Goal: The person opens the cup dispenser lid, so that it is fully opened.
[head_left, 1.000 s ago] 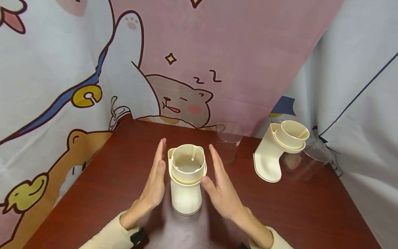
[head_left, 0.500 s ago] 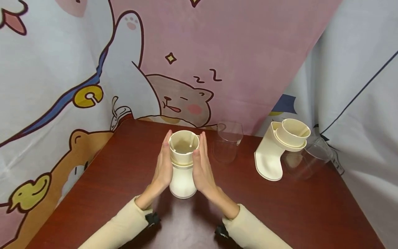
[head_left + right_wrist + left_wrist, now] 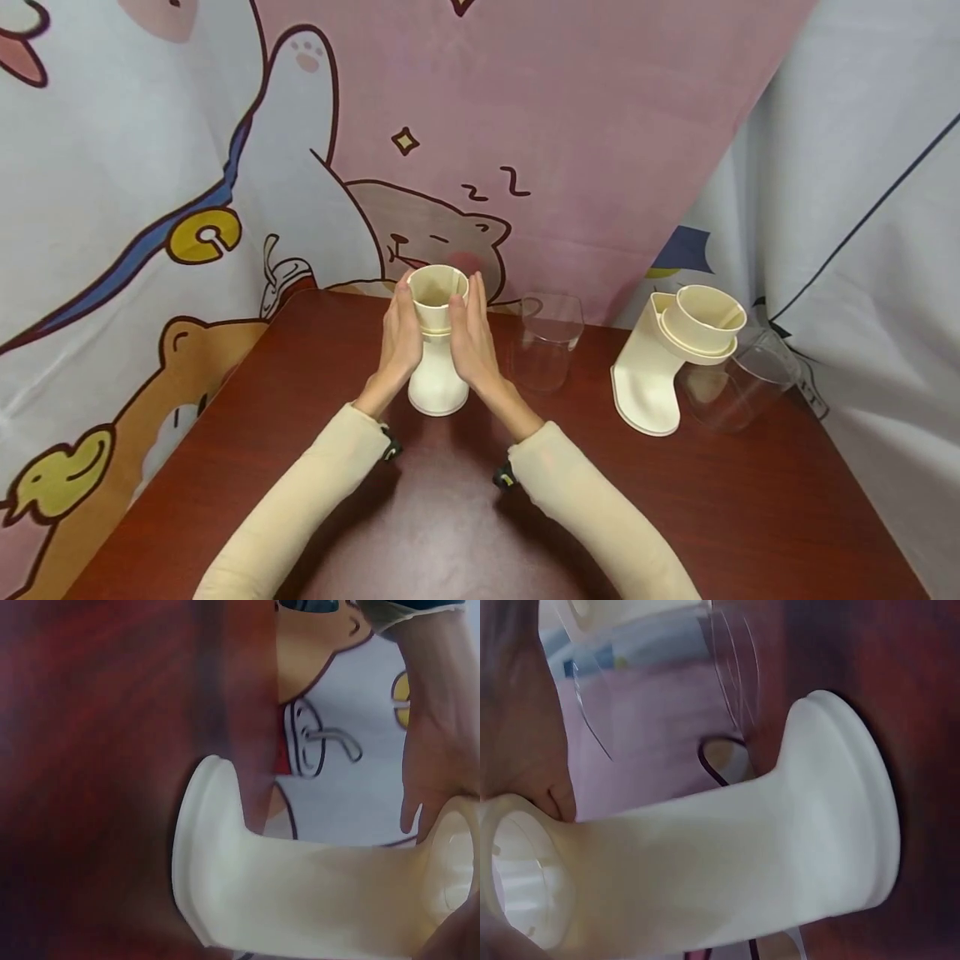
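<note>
Between my two palms is a cream plastic stand with a round open collar on top and a flared foot. My left hand presses its left side with fingers straight and pointing away from me. On the other side, the right hand presses the collar in the same way, fingers extended. Both wrist views show the stand upright, its curved foot at the table surface; I cannot tell whether it touches. The collar's underside shows a round hollow in the right wrist view.
A second cream stand of the same shape stands on the right of the dark red table. One clear container is upright behind my right hand; another clear container lies tilted at far right. Printed cloth hangs behind.
My hands have closed in from both sides onto the stand. Hands and stand together have since moved away from me, toward the back of the table. The other things have stayed put.
</note>
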A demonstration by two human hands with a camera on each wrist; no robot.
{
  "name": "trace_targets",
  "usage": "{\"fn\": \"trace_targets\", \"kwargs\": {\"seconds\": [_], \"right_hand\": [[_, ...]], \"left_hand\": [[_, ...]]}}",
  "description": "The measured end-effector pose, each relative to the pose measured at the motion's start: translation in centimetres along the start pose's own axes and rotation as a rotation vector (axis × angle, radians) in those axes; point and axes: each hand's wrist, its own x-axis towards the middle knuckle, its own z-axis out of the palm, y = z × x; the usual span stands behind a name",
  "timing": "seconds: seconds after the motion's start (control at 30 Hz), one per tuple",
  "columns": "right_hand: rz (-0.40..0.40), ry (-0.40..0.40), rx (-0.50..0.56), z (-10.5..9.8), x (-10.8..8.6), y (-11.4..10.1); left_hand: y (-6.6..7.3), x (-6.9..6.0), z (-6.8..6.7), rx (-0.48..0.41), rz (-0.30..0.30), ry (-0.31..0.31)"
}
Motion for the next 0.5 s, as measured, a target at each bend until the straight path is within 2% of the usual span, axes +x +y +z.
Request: {"fn": "trace_targets", "kwargs": {"seconds": [0.13, 0.23, 0.37, 0.5], "right_hand": [[-0.017, 0.010, -0.025, 0.3, 2.5, 0.8], [-0.026, 0.021, -0.055, 0.5, 3.8, 1.6], [-0.027, 0.007, -0.068, 0.3, 4.6, 2.2], [-0.031, -0.049, -0.067, -0.6, 4.6, 2.3]], "left_hand": [[-0.7, 2.4, 0.6, 0.020, 0.017, 0.003], [-1.2, 3.7, 1.1, 0.040, 0.022, -0.010], [-1.7, 4.2, 1.4, 0.054, 0.017, -0.031], [-1.7, 4.1, 1.2, 0.044, 0.047, -0.054]]}}
